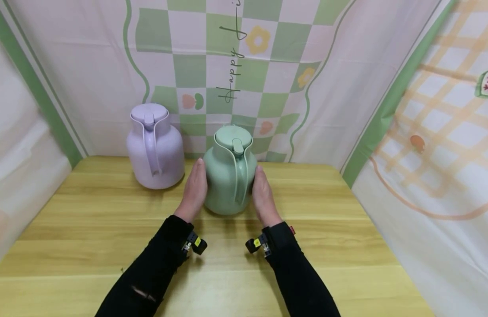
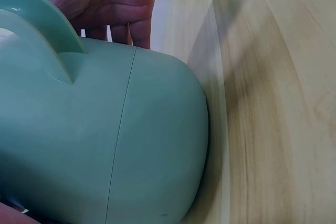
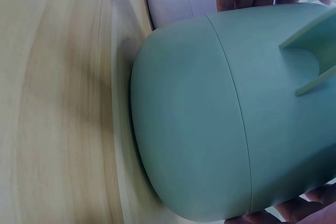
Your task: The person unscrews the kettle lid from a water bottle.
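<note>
A green vacuum jug (image 1: pixel 224 189) with a lid and a handle facing me stands upright on the table. My left hand (image 1: pixel 194 187) lies along its left side and my right hand (image 1: pixel 263 196) along its right side, both with fingers fairly straight. Across the jug in the left wrist view, the palm of the right hand (image 2: pixel 105 1) shows. The right wrist view has fingertips of the right hand (image 3: pixel 294 208) along the jug's lower edge in the picture. A purple jug (image 1: pixel 156 154) of the same shape stands to the left, apart from my left hand.
The wooden table (image 1: pixel 224 281) reaches back to a checked green and white cloth (image 1: pixel 224 70). Patterned cloth also hangs at the left (image 1: pixel 26 132) and right (image 1: pixel 434 145). Each wrist bears a small camera.
</note>
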A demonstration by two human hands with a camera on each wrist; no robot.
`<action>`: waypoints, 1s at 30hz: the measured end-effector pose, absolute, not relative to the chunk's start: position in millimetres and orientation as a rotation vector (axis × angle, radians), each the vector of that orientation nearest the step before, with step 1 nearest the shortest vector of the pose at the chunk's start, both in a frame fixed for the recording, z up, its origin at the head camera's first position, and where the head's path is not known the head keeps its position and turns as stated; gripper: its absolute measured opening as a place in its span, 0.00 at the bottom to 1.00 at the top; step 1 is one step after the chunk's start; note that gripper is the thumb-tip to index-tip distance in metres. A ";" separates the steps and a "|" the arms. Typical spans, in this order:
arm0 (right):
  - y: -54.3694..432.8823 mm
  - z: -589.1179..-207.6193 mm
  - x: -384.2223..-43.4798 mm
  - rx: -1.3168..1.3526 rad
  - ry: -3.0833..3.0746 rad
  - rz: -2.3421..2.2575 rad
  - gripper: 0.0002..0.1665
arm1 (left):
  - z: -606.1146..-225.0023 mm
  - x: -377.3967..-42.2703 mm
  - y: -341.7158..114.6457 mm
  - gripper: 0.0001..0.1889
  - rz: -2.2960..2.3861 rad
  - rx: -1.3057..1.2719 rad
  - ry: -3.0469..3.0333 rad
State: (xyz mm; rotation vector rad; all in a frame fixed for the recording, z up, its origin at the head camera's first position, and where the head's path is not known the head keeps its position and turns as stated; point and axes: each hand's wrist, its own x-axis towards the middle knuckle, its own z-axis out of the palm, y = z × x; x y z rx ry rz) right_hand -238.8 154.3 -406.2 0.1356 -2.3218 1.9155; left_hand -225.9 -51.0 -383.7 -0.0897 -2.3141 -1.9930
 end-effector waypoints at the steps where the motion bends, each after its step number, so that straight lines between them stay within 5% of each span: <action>1: 154.2 -406.3 -237.9 0.135 -2.322 1.915 0.38 | -384.0 -225.5 -51.2 0.44 -1.995 -0.096 -2.313; 30: 150.9 -408.2 -222.9 0.149 -2.343 1.801 0.42 | -385.1 -213.8 -53.9 0.41 -1.969 -0.094 -2.334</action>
